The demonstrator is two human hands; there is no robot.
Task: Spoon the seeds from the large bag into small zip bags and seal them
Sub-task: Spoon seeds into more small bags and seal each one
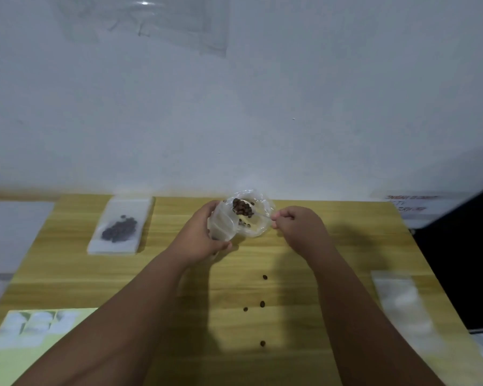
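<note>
— So, from the head view, where is the large bag [258, 228]?

— Held up just above the wooden table [346, 246], toward its far edge, with its mouth open to the camera. It is clear, crumpled plastic, with brown seeds [242, 208] heaped inside and a few more lower down.

— And the hands?

— The left hand [204, 232] grips the large bag from its left side, fingers curled round the plastic, thumb on the near side. The right hand [299, 227] is just right of the bag, fingers curled, pinching a thin pale handle that runs into the mouth. It looks like a spoon [260, 214], and the heap seems to sit on its bowl, though blur keeps me from being sure.

— Anything left of the large bag?

— A small zip bag [120, 225] lies flat on the table, well to its left, with a dark cluster of seeds in it. Whether its strip is closed I cannot tell.

— Nearer than the large bag?

— Four loose seeds [262, 303] lie scattered on the wood between the forearms. Nearer and far to the bag's right, clear flat bags [399, 299] lie at the table's edge. Nearer and far to its left is a pale green printed sheet [39, 335].

— Behind it?

— A white wall [262, 107].
</note>
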